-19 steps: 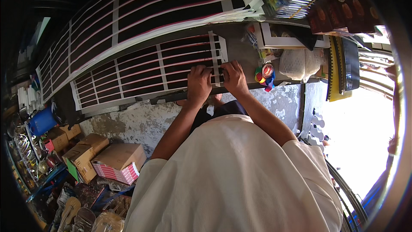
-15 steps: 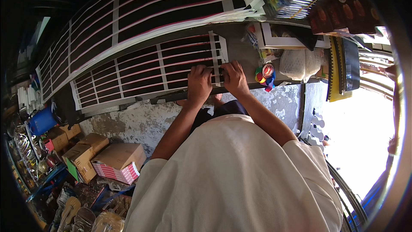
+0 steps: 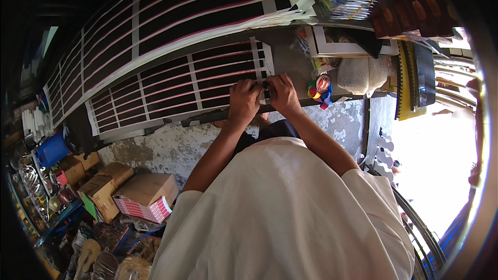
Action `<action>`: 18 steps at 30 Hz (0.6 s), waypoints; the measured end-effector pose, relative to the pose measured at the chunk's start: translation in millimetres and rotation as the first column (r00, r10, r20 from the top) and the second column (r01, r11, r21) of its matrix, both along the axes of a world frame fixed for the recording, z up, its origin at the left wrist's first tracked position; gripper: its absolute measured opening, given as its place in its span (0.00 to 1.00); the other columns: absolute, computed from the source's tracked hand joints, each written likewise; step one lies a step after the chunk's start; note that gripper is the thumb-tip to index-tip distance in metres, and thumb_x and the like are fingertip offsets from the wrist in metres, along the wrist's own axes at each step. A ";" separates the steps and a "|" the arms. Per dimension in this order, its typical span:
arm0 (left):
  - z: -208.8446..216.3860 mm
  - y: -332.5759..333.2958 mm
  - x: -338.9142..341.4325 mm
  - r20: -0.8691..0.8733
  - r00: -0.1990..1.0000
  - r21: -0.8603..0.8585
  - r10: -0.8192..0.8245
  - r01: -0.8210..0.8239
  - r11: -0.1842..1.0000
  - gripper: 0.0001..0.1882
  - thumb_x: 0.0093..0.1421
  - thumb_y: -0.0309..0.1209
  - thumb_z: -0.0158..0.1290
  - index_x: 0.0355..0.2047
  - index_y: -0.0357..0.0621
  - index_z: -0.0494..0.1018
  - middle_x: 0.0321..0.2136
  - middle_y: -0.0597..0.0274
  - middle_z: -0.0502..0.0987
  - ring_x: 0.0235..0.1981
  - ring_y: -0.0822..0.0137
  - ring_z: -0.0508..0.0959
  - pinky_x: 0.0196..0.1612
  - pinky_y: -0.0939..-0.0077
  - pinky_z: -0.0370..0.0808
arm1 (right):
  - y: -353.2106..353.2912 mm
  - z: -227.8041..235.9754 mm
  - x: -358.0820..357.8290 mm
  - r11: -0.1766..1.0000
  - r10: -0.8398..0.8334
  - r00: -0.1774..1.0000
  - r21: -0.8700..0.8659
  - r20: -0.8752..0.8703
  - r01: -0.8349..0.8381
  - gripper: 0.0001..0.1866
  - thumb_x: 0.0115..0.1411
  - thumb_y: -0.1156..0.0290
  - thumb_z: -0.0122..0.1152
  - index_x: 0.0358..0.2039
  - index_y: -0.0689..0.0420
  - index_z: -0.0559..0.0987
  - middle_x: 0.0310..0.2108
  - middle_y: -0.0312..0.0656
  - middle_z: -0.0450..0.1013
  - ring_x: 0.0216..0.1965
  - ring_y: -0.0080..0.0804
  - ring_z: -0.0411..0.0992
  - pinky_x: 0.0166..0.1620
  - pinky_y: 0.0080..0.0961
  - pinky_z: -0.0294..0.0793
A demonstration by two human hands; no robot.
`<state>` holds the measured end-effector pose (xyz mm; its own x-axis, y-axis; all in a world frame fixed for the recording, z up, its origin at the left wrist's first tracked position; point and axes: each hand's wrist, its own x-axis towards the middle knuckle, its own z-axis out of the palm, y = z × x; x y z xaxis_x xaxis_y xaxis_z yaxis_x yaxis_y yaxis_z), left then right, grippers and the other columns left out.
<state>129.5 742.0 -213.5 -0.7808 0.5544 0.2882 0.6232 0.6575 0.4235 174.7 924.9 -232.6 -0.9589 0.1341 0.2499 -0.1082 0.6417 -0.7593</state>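
A long printed sheet (image 3: 171, 85), black blocks split by white and pink-edged strips, lies on the dark ledge in front of me. My left hand (image 3: 244, 102) rests over its lower edge near the right end, fingers curled in. Close beside it, almost touching, my right hand (image 3: 284, 96) is bent over the sheet's right corner with the fingertips pinched. A small dark bit shows between the two hands, too small to name. Whatever the fingertips grip is hidden. Beyond lies a thicker stack of similar sheets (image 3: 202, 8), overlapping the nearer sheet's far side.
Right of my hands are rolls of coloured tape (image 3: 322, 84), a wrapped whitish bundle (image 3: 362, 75) and a white frame (image 3: 329, 49). Spiral notebooks (image 3: 415, 80) hang at the far right. Cardboard boxes (image 3: 148, 189) and a blue container (image 3: 52, 149) stand low at the left.
My left hand has shifted slightly right, closer to the right hand. The right hand stays nearly in place, and the sheet has not visibly moved.
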 end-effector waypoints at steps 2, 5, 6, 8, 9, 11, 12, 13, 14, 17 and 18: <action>-2.4 1.3 -1.9 -0.007 1.000 -0.024 0.016 -0.016 1.000 0.11 0.62 0.29 0.67 0.46 0.52 0.86 0.42 0.66 0.79 0.46 0.56 0.80 0.48 0.54 0.78 | -0.3 0.0 -0.1 1.000 -0.011 1.000 -0.009 -0.003 0.011 0.14 0.61 0.84 0.65 0.46 0.58 0.81 0.43 0.53 0.74 0.48 0.61 0.76 0.53 0.52 0.79; -5.4 2.0 -2.7 0.007 1.000 -0.052 0.027 -0.026 0.998 0.11 0.63 0.30 0.68 0.46 0.52 0.86 0.41 0.66 0.79 0.46 0.56 0.81 0.49 0.55 0.77 | -0.2 0.4 0.3 1.000 -0.016 1.000 -0.010 0.012 0.016 0.14 0.61 0.85 0.65 0.46 0.58 0.81 0.43 0.53 0.74 0.48 0.61 0.76 0.53 0.52 0.79; -6.1 1.8 -2.9 0.015 0.999 -0.061 0.030 -0.029 0.998 0.10 0.63 0.31 0.67 0.45 0.52 0.86 0.41 0.65 0.79 0.45 0.56 0.81 0.49 0.55 0.77 | -0.2 0.5 0.4 1.000 -0.013 1.000 -0.004 0.014 0.013 0.14 0.61 0.85 0.65 0.46 0.58 0.81 0.44 0.53 0.74 0.48 0.61 0.76 0.53 0.52 0.79; -7.1 1.6 -3.2 0.015 1.000 -0.052 0.023 -0.022 0.998 0.10 0.64 0.31 0.67 0.46 0.52 0.86 0.41 0.65 0.79 0.44 0.56 0.81 0.48 0.55 0.77 | 0.0 0.9 0.6 1.000 -0.016 0.999 -0.002 0.038 0.016 0.14 0.61 0.84 0.65 0.46 0.58 0.81 0.44 0.53 0.74 0.48 0.61 0.76 0.53 0.52 0.79; -7.4 1.6 -3.4 0.021 1.000 -0.051 0.022 -0.021 0.998 0.10 0.64 0.31 0.67 0.46 0.52 0.86 0.41 0.65 0.79 0.44 0.56 0.81 0.48 0.55 0.77 | 0.1 1.1 0.5 1.000 -0.013 0.999 0.000 0.029 0.013 0.14 0.61 0.84 0.65 0.46 0.59 0.81 0.45 0.53 0.74 0.48 0.62 0.76 0.53 0.52 0.79; -7.4 1.7 -3.8 0.033 0.999 -0.025 0.020 -0.019 1.000 0.12 0.64 0.30 0.67 0.48 0.50 0.85 0.42 0.63 0.80 0.44 0.54 0.81 0.48 0.54 0.78 | 0.1 1.6 0.8 1.000 -0.019 0.999 -0.013 0.050 0.020 0.14 0.61 0.84 0.65 0.46 0.59 0.81 0.45 0.53 0.74 0.48 0.62 0.76 0.53 0.52 0.79; -7.2 1.4 -4.1 0.042 0.999 -0.014 0.020 -0.020 1.000 0.13 0.64 0.29 0.67 0.49 0.49 0.84 0.42 0.62 0.80 0.44 0.53 0.81 0.48 0.53 0.78 | 0.2 1.9 0.6 1.000 -0.014 0.999 -0.007 0.036 0.014 0.14 0.61 0.84 0.65 0.47 0.59 0.81 0.45 0.53 0.74 0.48 0.62 0.76 0.53 0.52 0.79; -6.7 0.5 -5.1 0.071 0.997 0.011 0.029 -0.029 1.000 0.14 0.64 0.28 0.67 0.50 0.47 0.84 0.43 0.61 0.80 0.46 0.52 0.81 0.49 0.52 0.79 | 0.4 2.1 0.4 1.000 -0.011 0.999 -0.007 0.036 0.011 0.14 0.61 0.84 0.64 0.47 0.59 0.81 0.45 0.53 0.74 0.48 0.62 0.76 0.53 0.52 0.79; -6.1 -1.2 -6.5 0.100 0.994 0.036 0.036 -0.040 0.999 0.15 0.64 0.27 0.67 0.51 0.46 0.83 0.44 0.60 0.81 0.47 0.51 0.81 0.50 0.51 0.79 | 0.5 2.4 0.2 1.000 -0.015 0.998 -0.013 0.053 0.016 0.14 0.61 0.84 0.64 0.47 0.59 0.81 0.45 0.53 0.74 0.48 0.62 0.76 0.53 0.52 0.79; -2.6 -10.7 -9.3 0.073 0.995 0.085 0.061 -0.068 0.994 0.19 0.63 0.25 0.67 0.54 0.40 0.80 0.46 0.55 0.79 0.49 0.48 0.80 0.53 0.51 0.79 | -0.1 3.0 0.2 0.999 -0.033 0.999 0.004 0.009 0.033 0.15 0.59 0.85 0.65 0.47 0.58 0.80 0.43 0.51 0.75 0.47 0.59 0.77 0.52 0.50 0.78; -1.5 -14.2 -10.0 0.048 0.997 0.103 0.068 -0.073 0.992 0.20 0.62 0.24 0.67 0.55 0.38 0.78 0.47 0.53 0.79 0.50 0.48 0.79 0.54 0.51 0.79 | 0.2 3.1 0.1 1.000 -0.028 1.000 0.008 0.001 0.028 0.15 0.60 0.85 0.65 0.47 0.58 0.80 0.43 0.51 0.75 0.47 0.59 0.77 0.52 0.50 0.78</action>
